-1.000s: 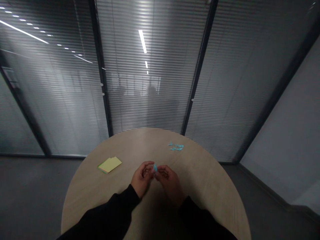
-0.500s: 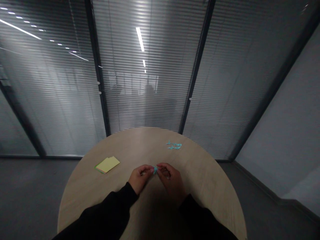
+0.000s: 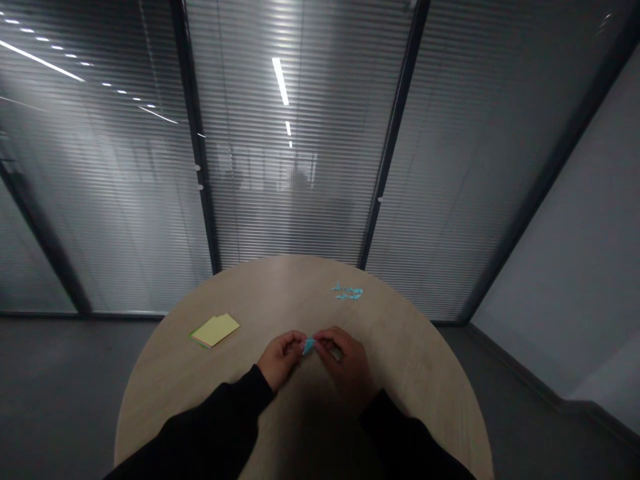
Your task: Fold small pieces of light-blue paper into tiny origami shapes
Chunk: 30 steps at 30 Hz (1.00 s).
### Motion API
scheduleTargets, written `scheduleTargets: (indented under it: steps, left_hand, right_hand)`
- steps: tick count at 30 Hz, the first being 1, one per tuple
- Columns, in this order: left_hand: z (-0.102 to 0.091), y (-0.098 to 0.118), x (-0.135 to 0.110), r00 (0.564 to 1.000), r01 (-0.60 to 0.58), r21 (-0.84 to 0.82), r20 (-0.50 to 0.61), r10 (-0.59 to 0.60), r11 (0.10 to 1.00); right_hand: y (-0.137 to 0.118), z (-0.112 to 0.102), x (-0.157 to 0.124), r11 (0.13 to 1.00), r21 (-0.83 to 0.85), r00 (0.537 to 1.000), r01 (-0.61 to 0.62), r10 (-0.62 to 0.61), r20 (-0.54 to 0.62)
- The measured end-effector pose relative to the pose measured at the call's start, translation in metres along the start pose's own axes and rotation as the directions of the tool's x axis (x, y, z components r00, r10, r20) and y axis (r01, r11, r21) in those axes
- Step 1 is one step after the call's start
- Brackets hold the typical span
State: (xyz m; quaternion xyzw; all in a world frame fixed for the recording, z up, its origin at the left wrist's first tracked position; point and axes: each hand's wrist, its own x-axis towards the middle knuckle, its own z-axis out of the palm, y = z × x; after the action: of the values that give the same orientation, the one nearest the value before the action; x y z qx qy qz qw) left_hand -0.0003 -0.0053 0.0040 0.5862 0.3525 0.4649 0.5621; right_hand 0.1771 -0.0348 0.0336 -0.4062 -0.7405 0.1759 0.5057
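My left hand (image 3: 280, 360) and right hand (image 3: 347, 363) hold a small blue paper piece (image 3: 309, 345) between them, the fingers (image 3: 325, 337) closed on it from both sides above the round bench (image 3: 400, 360), apparently to steady it. A stack of yellow sticky notes (image 3: 215, 331) lies to my left; blue paper scraps (image 3: 347, 292) lie ahead, well apart from my hands.

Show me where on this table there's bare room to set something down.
Bare tabletop lies between the yellow sticky notes and the blue scraps, and past the right hand toward the rim. It's crowded around the blue paper piece, pinched between that hand and the left hand.
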Motion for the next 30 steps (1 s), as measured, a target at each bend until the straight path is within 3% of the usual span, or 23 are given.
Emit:
scheduleTargets:
  steps: [6,10,15,19,25,30]
  left_hand:
    - [-0.004,0.003,0.001,0.998,-0.06,0.12,-0.011,0.061,0.991]
    - [-0.007,0.002,0.001,0.993,-0.115,0.228,0.007,0.116,0.967]
    - [-0.01,0.005,-0.001,0.968,-0.249,0.437,0.089,0.234,0.864]
    - [-0.011,0.006,-0.003,0.959,-0.281,0.503,0.124,0.254,0.817]
    - [-0.01,0.002,-0.001,0.958,-0.28,0.56,0.118,0.26,0.78]
    - [-0.011,0.004,-0.002,0.927,-0.328,0.618,0.068,0.368,0.714]
  right_hand:
    - [0.001,-0.003,0.001,0.999,-0.023,0.995,0.049,-0.047,0.093]
    - [0.001,-0.007,0.0,0.985,-0.127,0.984,0.116,-0.097,0.15]
    - [0.004,-0.014,0.001,0.94,-0.255,0.953,0.227,-0.16,0.257]
    - [0.006,-0.017,0.003,0.919,-0.279,0.925,0.277,-0.177,0.336]
    - [0.008,-0.016,0.002,0.889,-0.327,0.917,0.321,-0.206,0.342]
    - [0.012,-0.012,0.002,0.903,-0.269,0.933,0.334,-0.276,0.232]
